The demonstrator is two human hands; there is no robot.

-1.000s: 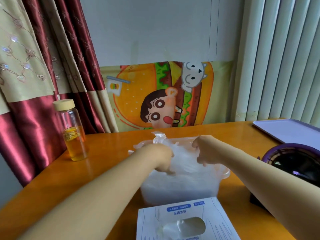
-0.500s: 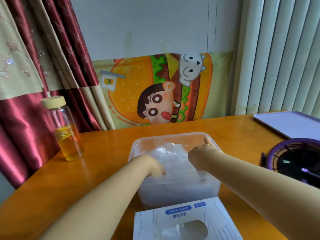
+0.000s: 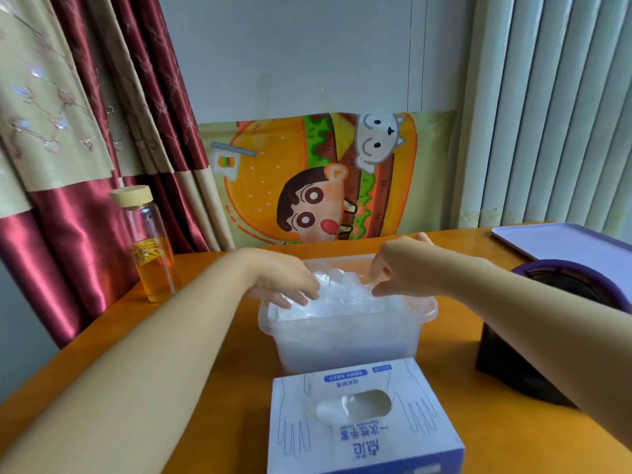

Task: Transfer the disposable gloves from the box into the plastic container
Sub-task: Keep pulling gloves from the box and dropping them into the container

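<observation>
Both hands are reaching into the container. The left hand is lying palm down with fingers spread loosely on the gloves, pressing rather than gripping. The right hand is curling its fingertips into the crumpled film at the far right side, pinching a fold of it.

The gloves are showing as a heap of thin, clear, wrinkled plastic, filling the container up to its rim. The container itself is translucent and rectangular, sitting mid-table. Just in front of it, nearer the person, the box is standing, white and blue, with hand outlines printed on top and more clear film showing through its oval slot.

The table is glossy orange wood. On its left side, well apart from the container, a bottle of amber liquid is standing upright with a pale cap. On the right, a dark round device with a purple rim is sitting near the container, and a lilac tray is lying beyond it. Curtains, a cartoon poster and blinds are closing off the far edge. Bare table is lying open between bottle and container.
</observation>
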